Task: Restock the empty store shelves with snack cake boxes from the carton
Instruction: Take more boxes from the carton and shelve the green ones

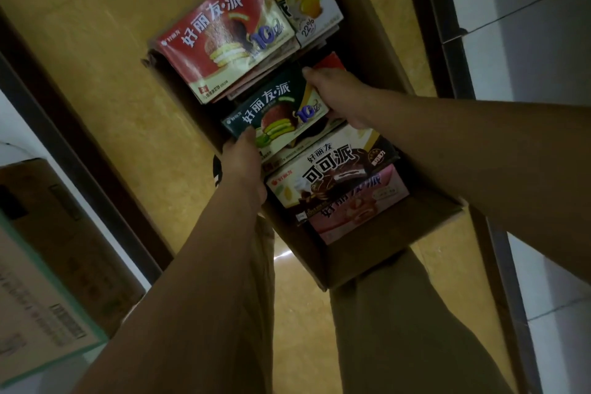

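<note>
An open brown carton (377, 253) stands on the floor between my legs, filled with snack cake boxes. A dark green snack cake box (275, 115) lies in the carton's middle. My left hand (243, 166) grips its near left end and my right hand (335, 96) grips its far right end. A red snack cake box (224, 35) and a yellow box (307, 0) lie at the far end. A white-and-brown cocoa box (329, 173) and a pink box (361, 205) lie at the near end.
The floor is glossy yellow tile (112, 73). Dark shelf bases run along both sides, with pale shelf panels (527, 41) on the right. Another cardboard carton (44, 269) with a green edge sits at the lower left.
</note>
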Action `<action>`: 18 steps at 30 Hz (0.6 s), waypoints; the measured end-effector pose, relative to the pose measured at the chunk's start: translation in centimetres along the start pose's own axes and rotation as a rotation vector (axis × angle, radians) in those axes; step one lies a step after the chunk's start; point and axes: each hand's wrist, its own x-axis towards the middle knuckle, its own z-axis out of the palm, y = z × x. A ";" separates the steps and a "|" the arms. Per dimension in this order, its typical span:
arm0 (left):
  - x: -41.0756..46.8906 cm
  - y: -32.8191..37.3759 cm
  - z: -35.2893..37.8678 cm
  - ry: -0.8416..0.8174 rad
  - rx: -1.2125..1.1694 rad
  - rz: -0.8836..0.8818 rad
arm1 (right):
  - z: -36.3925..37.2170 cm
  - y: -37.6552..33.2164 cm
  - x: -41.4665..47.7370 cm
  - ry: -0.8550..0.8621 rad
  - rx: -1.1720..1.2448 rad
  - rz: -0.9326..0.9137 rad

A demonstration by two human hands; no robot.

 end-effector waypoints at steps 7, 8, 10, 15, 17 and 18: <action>-1.3 -0.2 -0.3 -0.070 -0.076 0.057 | -1.4 0.4 -0.8 0.044 0.115 0.038; -1.5 -0.1 -0.3 -0.073 -0.079 0.066 | -1.6 0.4 -0.9 0.057 0.127 0.042; -2.0 0.4 -0.2 -0.081 -0.060 0.093 | -2.1 0.3 -1.2 0.081 0.137 0.021; -4.2 1.5 0.1 -0.131 -0.018 0.155 | -3.7 -0.3 -3.1 0.126 0.172 -0.048; -5.2 2.0 0.2 -0.148 -0.001 0.171 | -4.5 -0.6 -4.1 0.151 0.180 -0.060; -5.6 2.3 0.3 -0.156 0.005 0.181 | -4.9 -0.8 -4.6 0.159 0.183 -0.067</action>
